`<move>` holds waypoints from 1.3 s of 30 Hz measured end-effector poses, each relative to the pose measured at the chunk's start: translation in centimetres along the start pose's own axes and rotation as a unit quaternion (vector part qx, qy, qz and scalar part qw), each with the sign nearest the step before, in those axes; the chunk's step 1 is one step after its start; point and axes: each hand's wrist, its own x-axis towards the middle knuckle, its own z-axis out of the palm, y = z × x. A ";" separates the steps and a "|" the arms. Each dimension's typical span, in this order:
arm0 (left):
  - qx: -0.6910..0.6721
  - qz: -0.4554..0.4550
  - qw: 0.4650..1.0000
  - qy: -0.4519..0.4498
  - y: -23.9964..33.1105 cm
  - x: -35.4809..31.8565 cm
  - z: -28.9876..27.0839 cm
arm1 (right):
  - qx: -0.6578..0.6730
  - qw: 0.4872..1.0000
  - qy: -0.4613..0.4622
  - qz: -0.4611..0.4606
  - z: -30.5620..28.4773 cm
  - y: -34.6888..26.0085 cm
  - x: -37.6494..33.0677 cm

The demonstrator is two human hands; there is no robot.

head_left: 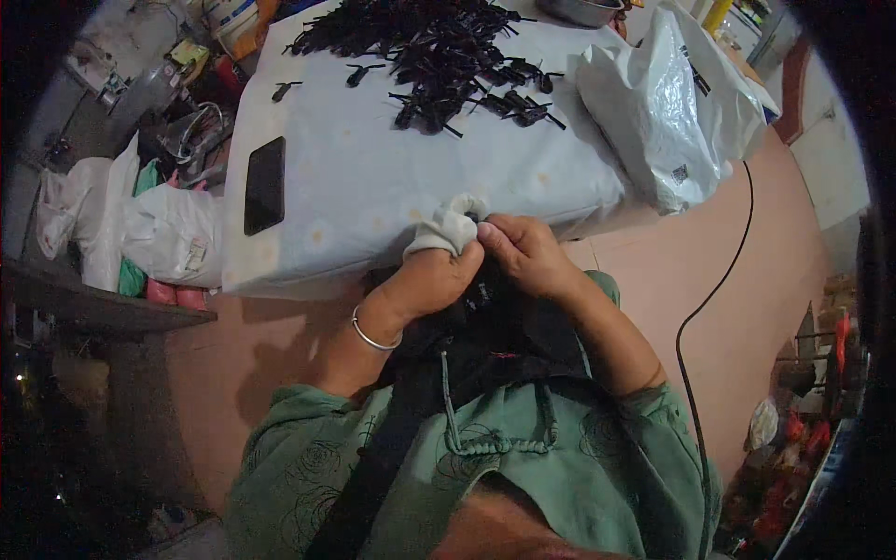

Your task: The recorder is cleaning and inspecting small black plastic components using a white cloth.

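Two hands pinch one grey cloth: left hand (425, 280), right hand (525, 250), cloth (450, 227).

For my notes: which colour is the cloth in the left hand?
Light grey cloth, in the left hand, head view.

bare cloth mid-table (373, 177), black clips (439, 47) beyond

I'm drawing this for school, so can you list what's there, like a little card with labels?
left hand: holds a pale grey cloth, silver bangle on the wrist
right hand: fingers pinch a small black part at the cloth
table: white cover
pile: many small black parts
phone: dark, flat on the table
bag: white plastic, at the table's right
cable: black, on the floor
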 end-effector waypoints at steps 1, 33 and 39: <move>0.065 0.041 0.997 0.013 0.3 0.1 0.0 | 0.000 1.000 0.000 0.000 0.3 0.4 0.1; -0.040 0.059 0.981 0.179 -0.5 1.5 0.6 | 0.028 0.994 0.006 0.103 -0.8 1.6 1.2; -0.113 0.044 0.985 0.125 -0.9 1.2 0.0 | -0.097 0.978 0.072 -0.171 0.5 -2.2 -0.5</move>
